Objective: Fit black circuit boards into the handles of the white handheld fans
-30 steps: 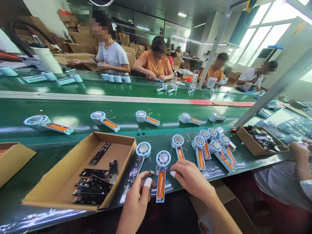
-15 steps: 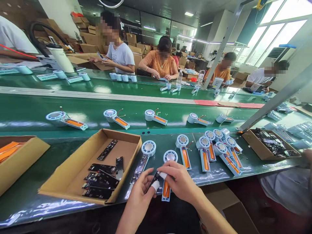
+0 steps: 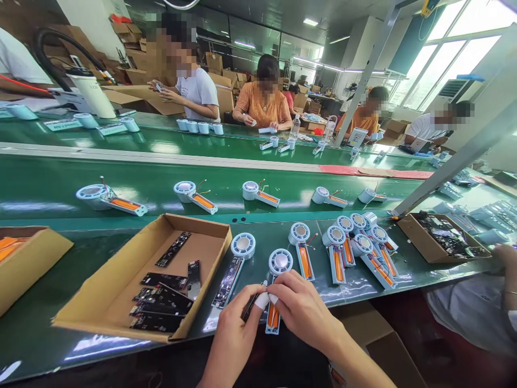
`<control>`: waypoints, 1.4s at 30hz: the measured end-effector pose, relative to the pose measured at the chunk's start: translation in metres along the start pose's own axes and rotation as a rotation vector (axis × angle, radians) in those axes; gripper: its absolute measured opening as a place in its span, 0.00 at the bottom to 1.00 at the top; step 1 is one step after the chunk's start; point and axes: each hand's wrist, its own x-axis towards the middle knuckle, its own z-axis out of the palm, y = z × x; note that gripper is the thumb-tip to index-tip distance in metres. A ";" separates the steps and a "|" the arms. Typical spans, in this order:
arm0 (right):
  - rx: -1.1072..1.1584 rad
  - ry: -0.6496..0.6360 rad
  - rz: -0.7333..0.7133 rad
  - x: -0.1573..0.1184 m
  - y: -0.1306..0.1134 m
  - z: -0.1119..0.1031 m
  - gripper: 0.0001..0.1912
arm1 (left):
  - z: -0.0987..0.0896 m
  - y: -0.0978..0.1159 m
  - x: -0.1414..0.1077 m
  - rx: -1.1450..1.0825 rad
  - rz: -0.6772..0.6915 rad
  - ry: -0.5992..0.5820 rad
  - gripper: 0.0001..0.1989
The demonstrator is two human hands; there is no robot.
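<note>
My left hand (image 3: 236, 326) is closed around a narrow black circuit board (image 3: 247, 309), mostly covered by the fingers. My right hand (image 3: 309, 310) pinches at the board's upper end, its fingertips touching the left thumb; what lies between them is hidden. White covers are on the left thumb and a right fingertip. Under both hands lies a light-blue fan body (image 3: 280, 261) with a round head and an orange strip in its open handle. Left of it lies another fan body (image 3: 243, 245) with a circuit board along its handle.
A cardboard tray (image 3: 92, 280) holds several black boards. More fan bodies (image 3: 338, 253) are clustered to the right, near a box of dark parts (image 3: 420, 245). Several others sit spaced along the green conveyor belt (image 3: 218, 178). People work across the line, and another person's arm (image 3: 504, 269) is at right.
My hands have drawn together at the board's upper end, and the left fingers now cover more of it. The view has shifted slightly. Across the line, one person's hands have moved apart.
</note>
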 end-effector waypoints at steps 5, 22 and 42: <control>-0.058 0.106 -0.080 -0.002 0.007 0.011 0.14 | 0.002 0.002 0.001 -0.011 -0.026 -0.019 0.16; -0.419 0.083 -0.099 0.005 -0.004 0.011 0.13 | 0.010 -0.017 -0.014 0.122 0.174 0.155 0.15; 0.214 -0.025 0.081 0.014 0.009 -0.011 0.15 | -0.017 -0.011 0.009 0.049 0.087 -0.098 0.17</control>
